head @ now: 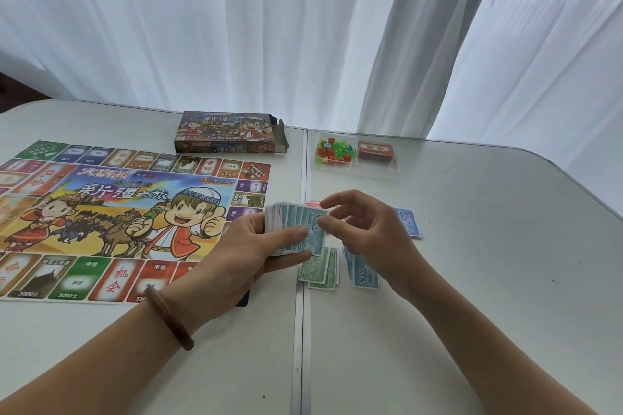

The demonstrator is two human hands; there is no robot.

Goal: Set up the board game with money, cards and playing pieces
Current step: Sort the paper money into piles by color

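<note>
As the head view shows only the one angle, everything hangs on how the money stack (296, 229) sits between the two hands. The left hand (249, 246) grips it from below and from the left, thumb across the face, the notes fanned out with their long axis running away from the person. The right hand (365, 232) is right beside the stack's right edge, fingers curled and thumb at the edge of the top note (315, 232), a blue-green one marked 1000; whether it already pinches that note I cannot tell.

Sorted piles lie on the surface (472, 246) just nearer than the hands: green notes (320, 268) under the stack and a pile of 1000 notes (364, 274) partly hidden under the right wrist. More blue notes (408, 221) lie beyond the right hand. The right hand is plainly the nearer one to the 1000 pile, so the top note likely goes down and towards the person.

The board (118, 212) lies open to the left, the box (229, 136) behind it, and a clear tray (354, 167) with playing pieces (332, 148) and cards (376, 150) waits at the far side
</note>
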